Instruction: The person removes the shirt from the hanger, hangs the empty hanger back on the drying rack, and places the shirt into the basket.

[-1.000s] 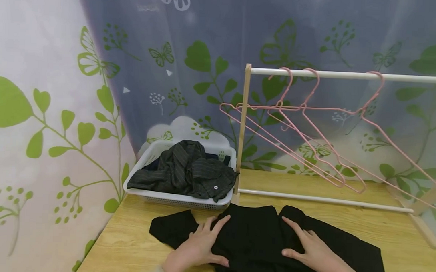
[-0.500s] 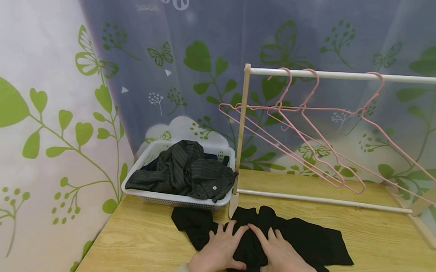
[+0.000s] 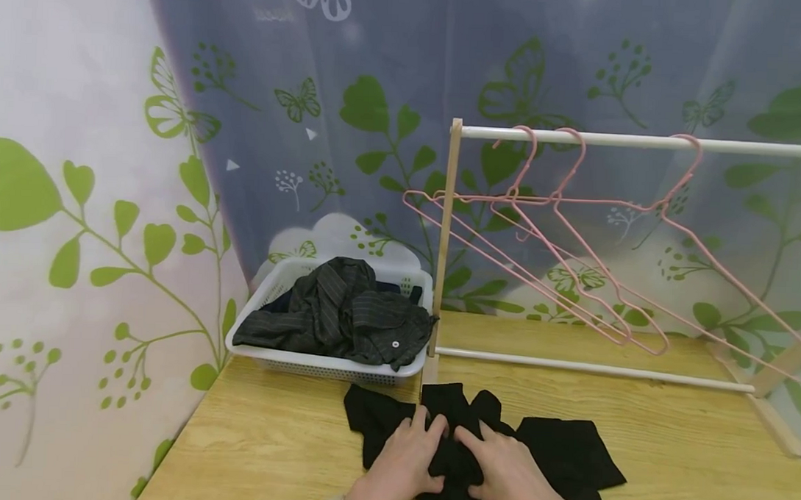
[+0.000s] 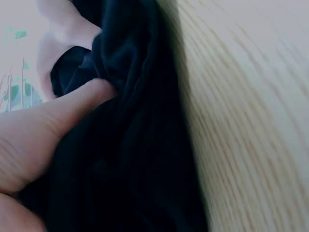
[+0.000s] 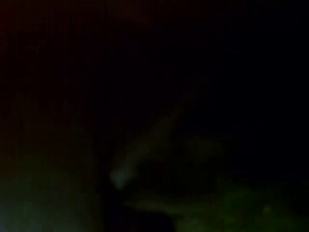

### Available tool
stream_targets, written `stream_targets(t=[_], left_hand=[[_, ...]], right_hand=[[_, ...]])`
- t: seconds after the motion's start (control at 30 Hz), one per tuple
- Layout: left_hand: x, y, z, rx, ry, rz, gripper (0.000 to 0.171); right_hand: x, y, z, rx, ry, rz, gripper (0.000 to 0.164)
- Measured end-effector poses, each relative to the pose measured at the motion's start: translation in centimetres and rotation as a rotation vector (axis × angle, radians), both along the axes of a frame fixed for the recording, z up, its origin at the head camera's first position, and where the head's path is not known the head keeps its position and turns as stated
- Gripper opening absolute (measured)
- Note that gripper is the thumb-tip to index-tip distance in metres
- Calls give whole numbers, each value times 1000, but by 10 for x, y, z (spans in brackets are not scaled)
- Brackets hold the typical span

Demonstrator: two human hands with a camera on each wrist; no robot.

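Observation:
A black garment (image 3: 454,496), bunched in the middle, lies at the front of the wooden table, sleeve-like parts sticking out to both sides. On its left half, my left hand (image 3: 400,456) has curled fingers and grips a fold of the cloth. The left wrist view shows the thumb (image 4: 82,104) pressed into dark fabric (image 4: 145,145). Close beside it, my right hand (image 3: 508,467) grips the gathered cloth, thumb and fingers bent into it. Some fingertips are hidden in the folds. The right wrist view is almost wholly dark and shows little.
A white plastic basket (image 3: 274,357) holding dark striped clothes (image 3: 332,314) stands at the back left. Behind the garment is a rack with a white rail (image 3: 629,140) and a wooden post (image 3: 447,229). Several pink hangers (image 3: 575,271) hang from it. The wooden table (image 3: 255,436) spreads around.
Both hands have come together from far apart, drawing the spread black garment inward into a bunch. Its side parts have slid toward the middle. In the last half second the fingers have curled more.

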State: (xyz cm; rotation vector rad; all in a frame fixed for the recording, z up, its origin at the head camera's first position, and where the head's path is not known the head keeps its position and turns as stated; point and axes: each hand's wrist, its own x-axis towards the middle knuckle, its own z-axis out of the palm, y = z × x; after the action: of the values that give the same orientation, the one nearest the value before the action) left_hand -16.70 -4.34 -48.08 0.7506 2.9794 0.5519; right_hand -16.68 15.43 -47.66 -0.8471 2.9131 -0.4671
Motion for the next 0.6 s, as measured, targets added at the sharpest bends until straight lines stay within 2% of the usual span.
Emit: stream_targets(t=[0.13, 0.27, 0.43, 0.6], left_hand=[[1, -3, 6, 95, 43, 2, 49], [2, -3, 17, 177, 107, 1, 45], [2, -1, 36, 181, 210, -11, 45], [2, -2, 50, 199, 250, -15, 46]], right_hand=[[4, -4, 4, -56, 124, -55, 61], [7, -5, 11, -110, 214, -108, 62], [11, -4, 26, -128, 273, -150, 63], [15, -5, 45, -106, 315, -172, 65]])
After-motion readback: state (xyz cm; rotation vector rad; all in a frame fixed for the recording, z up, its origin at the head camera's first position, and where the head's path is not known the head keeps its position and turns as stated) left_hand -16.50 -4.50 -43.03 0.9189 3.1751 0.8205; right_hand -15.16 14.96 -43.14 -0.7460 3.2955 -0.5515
